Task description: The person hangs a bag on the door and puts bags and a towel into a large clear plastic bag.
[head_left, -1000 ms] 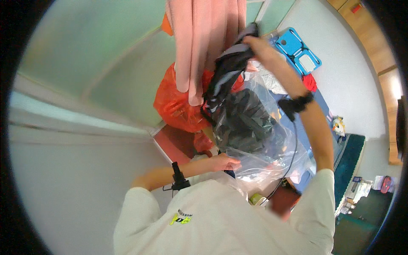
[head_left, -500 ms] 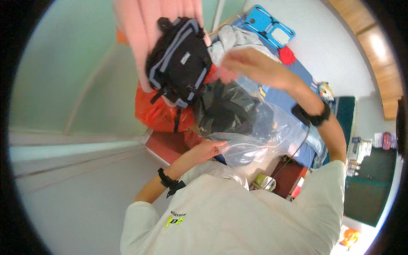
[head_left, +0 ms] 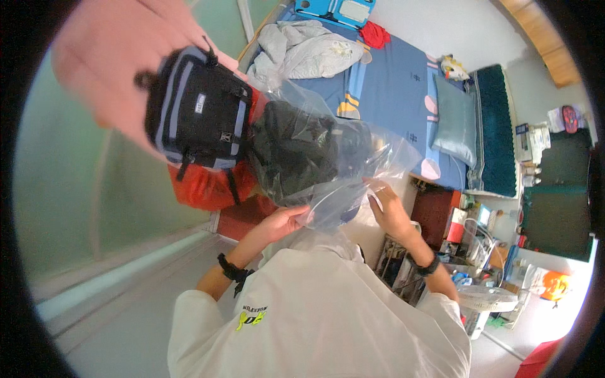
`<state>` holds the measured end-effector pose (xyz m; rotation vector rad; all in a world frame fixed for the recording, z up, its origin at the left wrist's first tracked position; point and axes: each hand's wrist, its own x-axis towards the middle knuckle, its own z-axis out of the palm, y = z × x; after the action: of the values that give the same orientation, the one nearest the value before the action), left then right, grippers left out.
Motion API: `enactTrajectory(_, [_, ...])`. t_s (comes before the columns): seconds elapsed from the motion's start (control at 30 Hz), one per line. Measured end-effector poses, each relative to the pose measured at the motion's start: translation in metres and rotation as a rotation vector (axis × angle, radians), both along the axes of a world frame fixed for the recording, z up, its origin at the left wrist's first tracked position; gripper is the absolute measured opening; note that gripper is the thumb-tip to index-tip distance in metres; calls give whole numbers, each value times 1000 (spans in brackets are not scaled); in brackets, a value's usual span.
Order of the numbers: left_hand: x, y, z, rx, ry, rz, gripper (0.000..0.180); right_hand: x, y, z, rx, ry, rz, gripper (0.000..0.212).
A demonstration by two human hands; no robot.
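Clear plastic bag (head_left: 334, 196): lying crumpled in front of the torso, right of the backpack, reaching toward the bed, enclosing a dark bundle (head_left: 293, 145) visible through the film.

By left hand (head_left: 282, 224): pinching the near edge of the bag between thumb and fingers, bearing a black wrist strap (head_left: 233, 271).

By right hand (head_left: 391, 211): touching the opposite part of the edge with fingertips, thumb lying near, leaving full closure of the grip impossible to tell; bearing a second black strap (head_left: 425, 264).

Black backpack (head_left: 214, 126), grey-trimmed: resting beside the dark bundle, front facing up, straps trailing over a red plastic bag (head_left: 205, 189), overlapping a hanging pink cloth (head_left: 120, 57).

On bed (head_left: 391, 82), blue and patterned: bearing a rumpled grey garment (head_left: 315, 53), a red cloth (head_left: 375, 34), a blue folding table (head_left: 334, 9) in part cut off by the frame, and a blue-grey pillow (head_left: 455, 123).

Near bed: standing beside its near side, a dark red cabinet (head_left: 433, 211).

Pale shirt (head_left: 359, 290): filling the lower middle, showing a small bright print on the left side.
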<state>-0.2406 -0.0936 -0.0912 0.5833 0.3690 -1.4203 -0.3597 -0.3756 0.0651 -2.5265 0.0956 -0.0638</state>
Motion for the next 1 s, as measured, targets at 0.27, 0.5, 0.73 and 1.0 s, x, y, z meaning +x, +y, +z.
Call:
enactTrajectory(0.27, [-1,-25,-12,120,-75,-312,43,24,14,-154,886,91,-473,63])
enactTrajectory(0.5, [22,14,27,409,-671,-583,70,44,37,-74,1529,-24,183,60])
enactTrajectory(0.73, [6,-25,142,674,-1805,-125,43,36,32,-53,1208,327,394,53])
enactTrajectory(1.0, [-10,-69,149,579,-2190,-364,27,54,22,-35,815,727,588,41])
